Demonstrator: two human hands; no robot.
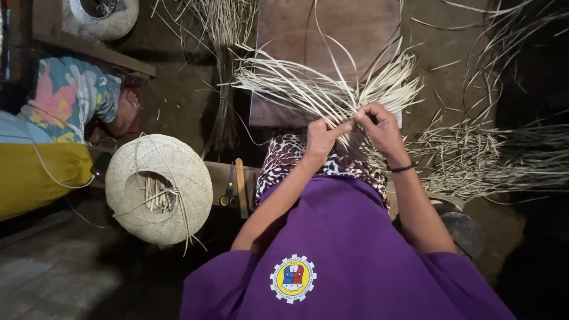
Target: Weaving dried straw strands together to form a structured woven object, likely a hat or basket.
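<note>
Pale straw strips (323,89) are pinched by left hand (320,140) and right hand (379,126), both closed, over the lap. Woven hat (158,188) lies left.

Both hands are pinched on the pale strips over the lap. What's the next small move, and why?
Probably draw the strip pinched by the right hand across toward the left hand. Both hands meet where the fanned strips converge, and the loose ends there look unlocked.

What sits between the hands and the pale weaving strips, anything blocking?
Nothing visible. The left hand and right hand are both already on the pale strips, pinching them where the fan gathers above the lap. The woven hat and scissors lie off to the left.
</note>
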